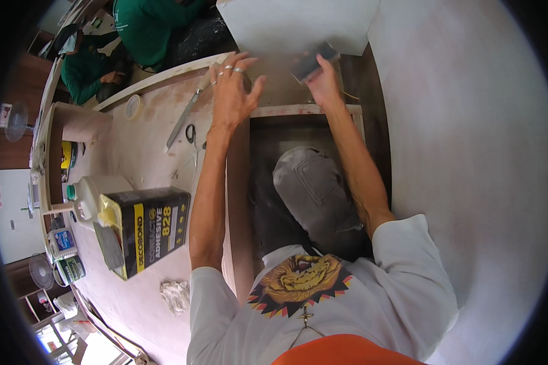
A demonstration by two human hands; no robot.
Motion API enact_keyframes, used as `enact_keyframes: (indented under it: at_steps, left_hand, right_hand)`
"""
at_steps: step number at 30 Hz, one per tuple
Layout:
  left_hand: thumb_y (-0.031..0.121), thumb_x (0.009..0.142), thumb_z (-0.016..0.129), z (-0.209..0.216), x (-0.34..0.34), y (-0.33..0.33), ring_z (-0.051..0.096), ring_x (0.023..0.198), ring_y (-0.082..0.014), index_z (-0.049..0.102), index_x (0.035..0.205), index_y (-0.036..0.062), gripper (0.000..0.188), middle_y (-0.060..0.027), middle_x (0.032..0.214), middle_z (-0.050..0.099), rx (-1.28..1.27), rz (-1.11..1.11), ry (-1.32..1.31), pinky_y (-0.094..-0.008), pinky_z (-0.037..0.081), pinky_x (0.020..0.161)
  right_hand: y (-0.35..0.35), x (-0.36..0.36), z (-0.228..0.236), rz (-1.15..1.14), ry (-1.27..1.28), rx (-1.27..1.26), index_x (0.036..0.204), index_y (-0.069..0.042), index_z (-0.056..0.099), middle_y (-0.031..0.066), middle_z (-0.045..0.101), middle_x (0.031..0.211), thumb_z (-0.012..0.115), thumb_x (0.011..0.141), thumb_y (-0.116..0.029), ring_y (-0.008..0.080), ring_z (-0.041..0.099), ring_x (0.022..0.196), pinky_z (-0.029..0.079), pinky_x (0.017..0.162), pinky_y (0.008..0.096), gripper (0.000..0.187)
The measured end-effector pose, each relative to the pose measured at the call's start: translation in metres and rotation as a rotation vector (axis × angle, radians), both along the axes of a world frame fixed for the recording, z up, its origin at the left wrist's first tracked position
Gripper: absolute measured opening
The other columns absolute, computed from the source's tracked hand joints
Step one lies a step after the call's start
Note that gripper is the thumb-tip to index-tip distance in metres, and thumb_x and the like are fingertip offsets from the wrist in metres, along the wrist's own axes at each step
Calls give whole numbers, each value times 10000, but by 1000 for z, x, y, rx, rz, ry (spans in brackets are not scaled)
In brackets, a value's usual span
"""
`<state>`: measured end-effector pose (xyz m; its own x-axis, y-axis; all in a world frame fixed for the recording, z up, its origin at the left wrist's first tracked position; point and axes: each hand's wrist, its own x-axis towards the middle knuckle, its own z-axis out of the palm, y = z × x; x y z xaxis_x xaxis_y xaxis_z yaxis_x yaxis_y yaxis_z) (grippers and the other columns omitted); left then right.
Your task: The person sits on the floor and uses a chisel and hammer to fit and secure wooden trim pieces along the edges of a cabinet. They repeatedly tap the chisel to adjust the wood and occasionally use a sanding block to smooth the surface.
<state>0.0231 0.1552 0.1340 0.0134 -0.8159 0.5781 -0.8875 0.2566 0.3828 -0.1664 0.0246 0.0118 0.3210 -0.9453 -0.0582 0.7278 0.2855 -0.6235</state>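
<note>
My right hand (324, 82) grips a dark rectangular block (310, 66), slightly blurred, that looks like a sanding block. It is held up over the wooden frame, near a white panel. My left hand (230, 91), with rings on it, is open with fingers spread above the bench's far edge. Close by its fingers lies a long narrow-bladed tool (184, 118) whose pale handle end is partly covered by the hand. Below that tool is a pair of scissors (191, 135) with dark handles. A roll of tape (133, 107) sits farther left.
A dark rectangular adhesive can (152, 225) and a white jug (91, 191) stand on the dusty bench top (146, 164) at left. A crumpled white rag (175, 296) lies nearer. White panels (463, 134) rise at right. Two people in green (143, 30) are at the far left.
</note>
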Motion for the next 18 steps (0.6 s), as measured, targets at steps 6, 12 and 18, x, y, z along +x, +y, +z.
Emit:
enact_keyframes:
  at_steps: [6, 12, 18]
  left_hand:
    - [181, 878, 677, -56, 33, -16, 538, 1237, -325, 654, 1144, 95, 281, -115, 1259, 611, 28, 52, 39, -567, 277, 1144]
    - [158, 873, 674, -55, 29, -20, 567, 1183, -330, 661, 1125, 87, 262, -112, 1214, 629, 67, 60, 78, -551, 315, 1132]
    - [159, 871, 676, -53, 27, -23, 570, 1179, -333, 660, 1122, 87, 262, -116, 1197, 637, 83, 76, 24, -540, 319, 1136]
  right_hand:
    - [-43, -7, -91, -275, -231, 255, 1500, -124, 365, 108, 351, 1565, 318, 1005, -632, 311, 343, 1432, 267, 1163, 526, 711]
    - [-83, -21, -108, -379, -196, 128, 1579, -165, 251, 82, 258, 1628, 225, 1003, -678, 303, 257, 1485, 199, 1206, 528, 771]
    - [-106, -30, -97, -450, -200, 51, 1584, -160, 221, 73, 232, 1632, 187, 1004, -693, 311, 246, 1483, 203, 1201, 571, 788]
